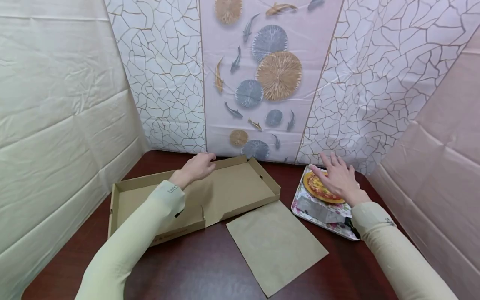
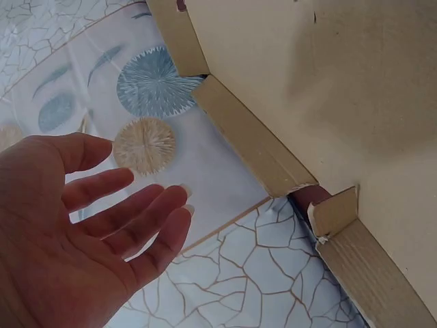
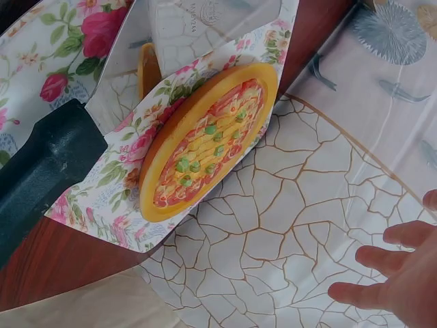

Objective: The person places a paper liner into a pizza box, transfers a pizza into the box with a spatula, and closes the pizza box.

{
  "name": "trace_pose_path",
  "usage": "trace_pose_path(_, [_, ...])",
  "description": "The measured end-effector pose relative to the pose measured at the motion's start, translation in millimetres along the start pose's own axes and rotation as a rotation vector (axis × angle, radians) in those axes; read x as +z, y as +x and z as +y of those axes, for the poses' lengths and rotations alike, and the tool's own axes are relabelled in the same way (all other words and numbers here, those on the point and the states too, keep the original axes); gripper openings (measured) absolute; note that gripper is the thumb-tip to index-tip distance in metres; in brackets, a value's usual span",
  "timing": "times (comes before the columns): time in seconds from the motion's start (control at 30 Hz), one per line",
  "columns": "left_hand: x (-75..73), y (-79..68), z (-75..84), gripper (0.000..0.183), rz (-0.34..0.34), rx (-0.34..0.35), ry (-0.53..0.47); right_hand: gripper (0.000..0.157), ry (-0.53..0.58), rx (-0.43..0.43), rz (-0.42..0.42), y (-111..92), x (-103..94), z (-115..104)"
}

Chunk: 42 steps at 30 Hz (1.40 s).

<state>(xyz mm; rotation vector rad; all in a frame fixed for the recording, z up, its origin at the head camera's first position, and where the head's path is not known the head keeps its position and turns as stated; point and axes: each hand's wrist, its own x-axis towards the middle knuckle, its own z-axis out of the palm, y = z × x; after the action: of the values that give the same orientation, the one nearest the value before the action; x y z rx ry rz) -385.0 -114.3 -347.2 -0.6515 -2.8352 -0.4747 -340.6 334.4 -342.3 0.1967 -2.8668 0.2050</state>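
An open, flat cardboard box (image 1: 232, 187) lies on the dark wooden table. My left hand (image 1: 196, 166) hovers over its far rim, fingers relaxed and holding nothing; in the left wrist view the open palm (image 2: 102, 225) sits beside the box wall (image 2: 252, 140). To the right a small toy pizza (image 1: 318, 190) lies on a floral tray (image 1: 299, 205). My right hand (image 1: 337, 177) is spread just above the pizza, fingers straight. The right wrist view shows the pizza (image 3: 208, 140) and the fingertips (image 3: 403, 273) apart from it.
A cleaver (image 1: 318, 210) with a black handle (image 3: 48, 171) lies on the tray beside the pizza. A brown paper sheet (image 1: 275, 246) lies flat on the table in front of the box. Patterned plastic sheeting (image 1: 262, 83) walls in the table on three sides.
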Motion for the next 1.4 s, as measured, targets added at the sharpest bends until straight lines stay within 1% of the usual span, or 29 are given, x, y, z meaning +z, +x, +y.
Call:
trace_pose_path(0.1, [0.6, 0.4, 2.5, 0.026, -0.027, 0.011, -0.014, 0.083, -0.003, -0.005, 0.0, 2, 0.3, -1])
trace_pose_path(0.17, [1.8, 0.3, 4.4, 0.027, -0.044, 0.03, -0.017, 0.082, -0.005, -0.007, 0.0, 2, 0.7, -2])
trace_pose_path(0.37, [8.6, 1.2, 12.1, 0.024, -0.1, 0.096, 0.026, 0.079, 0.0, -0.002, 0.004, 3, 2.0, -3])
trace_pose_path(0.47, [11.0, 1.9, 17.7, 0.026, -0.13, 0.118, 0.029, 0.079, -0.004, -0.003, 0.008, 3, 1.8, -4])
trace_pose_path(0.57, [12.0, 2.8, 23.6, 0.034, -0.141, 0.134, 0.029, 0.078, -0.011, -0.009, 0.014, 3, 1.7, -5])
trace_pose_path(0.63, [12.6, 3.8, 26.9, 0.036, -0.152, 0.132, 0.034, 0.078, -0.013, -0.012, 0.016, 3, 1.9, -6])
trace_pose_path(0.77, [14.5, 6.4, 33.4, 0.034, -0.17, 0.132, 0.049, 0.08, -0.022, -0.015, 0.007, 4, 2.8, -6])
trace_pose_path(0.97, [18.6, 9.8, 41.6, 0.03, -0.184, 0.178, 0.04, 0.08, -0.024, -0.015, 0.014, 4, 0.8, -6])
trace_pose_path(1.07, [19.9, 9.2, 45.9, 0.022, -0.201, 0.178, 0.035, 0.08, -0.018, -0.013, 0.016, 4, -0.3, -7])
trace_pose_path(1.2, [19.8, 8.2, 52.0, 0.018, -0.216, 0.188, 0.035, 0.079, -0.012, -0.016, 0.025, 4, -0.9, -6])
trace_pose_path(1.33, [19.8, 7.2, 58.0, 0.023, -0.229, 0.21, 0.034, 0.079, -0.01, -0.017, 0.033, 3, -0.8, -6])
trace_pose_path(1.4, [20.5, 6.6, 61.5, 0.022, -0.238, 0.219, 0.034, 0.079, -0.01, -0.017, 0.035, 3, -0.7, -5])
